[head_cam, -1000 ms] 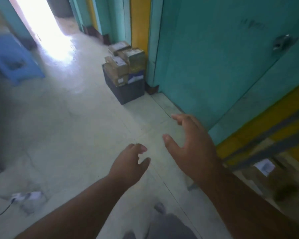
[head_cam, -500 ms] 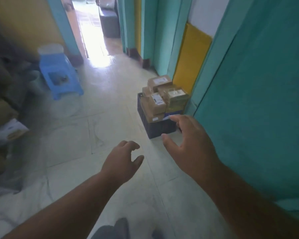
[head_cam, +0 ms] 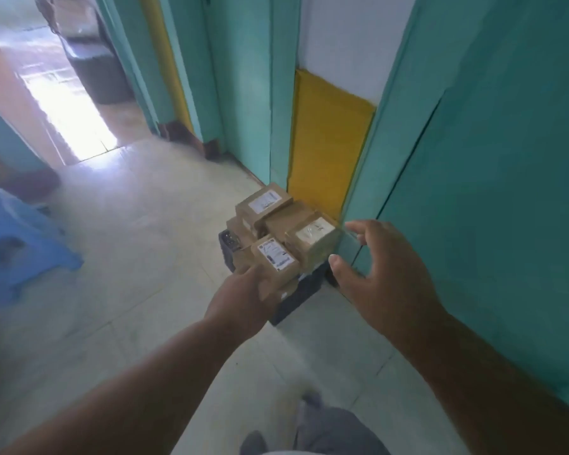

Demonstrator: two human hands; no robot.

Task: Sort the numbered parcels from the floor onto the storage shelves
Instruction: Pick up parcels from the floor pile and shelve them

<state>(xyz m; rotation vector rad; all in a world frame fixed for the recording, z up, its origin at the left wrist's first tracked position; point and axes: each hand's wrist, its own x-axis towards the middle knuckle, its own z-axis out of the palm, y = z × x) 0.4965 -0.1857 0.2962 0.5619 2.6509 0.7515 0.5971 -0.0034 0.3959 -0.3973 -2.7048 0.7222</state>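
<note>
Loosely stacked, several brown parcels [head_cam: 278, 224] on a dark crate [head_cam: 296, 290] at floor level, far-centre, tight against the yellow wall panel [head_cam: 329, 139] and the teal door frame [head_cam: 368, 178]. Nearest, a small labelled parcel [head_cam: 275, 261] at the front of the pile; just right of it, a taller parcel [head_cam: 312, 241] with handwriting on its label, number not readable. Left hand [head_cam: 240, 303] low at the small parcel's near-left corner, fingertips hidden behind it, so cannot tell whether touching or already gripping. Right hand [head_cam: 385, 274] spread wide, thumb and fingers apart, empty, just right of the taller parcel and near the frame.

Likely risks: a one-sided pull on the front parcel tipping its neighbours off the crate; right knuckles scraping the frame in that narrow gap; a misread number amid blur, and so the wrong shelf. Farther left, a blue stool [head_cam: 20, 244] well apart on the pale tiled floor [head_cam: 138, 290]; no shelves in sight.
</note>
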